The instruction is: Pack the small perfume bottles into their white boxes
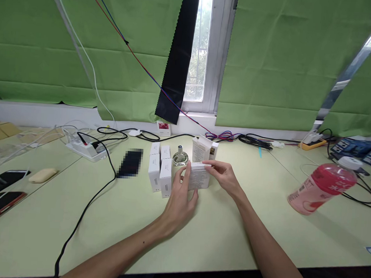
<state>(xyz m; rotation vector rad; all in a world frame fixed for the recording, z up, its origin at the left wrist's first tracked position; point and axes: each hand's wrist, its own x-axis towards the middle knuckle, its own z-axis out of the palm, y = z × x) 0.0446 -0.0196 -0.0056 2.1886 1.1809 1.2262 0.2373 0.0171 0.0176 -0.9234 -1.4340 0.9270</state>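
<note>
Green blinds point(278, 61) cover most of the wall behind the table, parted around a narrow window point(197, 51) with daylight and foliage beyond; a strip of black cloth point(178, 59) hangs beside it. Twisted red and blue wires point(142, 67) slant down across the blinds to a tangle at the table's back edge. The table point(104, 239) is pale green and smooth, with a seam at either side. On its left are a white power strip point(86, 147), a black cable point(87, 210) and a cream case point(43, 175); on its right a pink bottle point(324, 185) with a white cap.

The small white box point(199, 182) stands near the middle of the table, flat-sided, with rows of fine grey print on the face towards the person. The left hand point(180, 201) has its fingers partly curled against the box's left side, thumb by its lower edge. The right hand point(224, 177) pinches its top right corner, thumb and fingertips nearly together. Just left is a clear glass bottle point(180, 157) with a silvery top, beside four white cartons point(154, 170); behind stands an open box point(201, 150), flaps raised.
</note>
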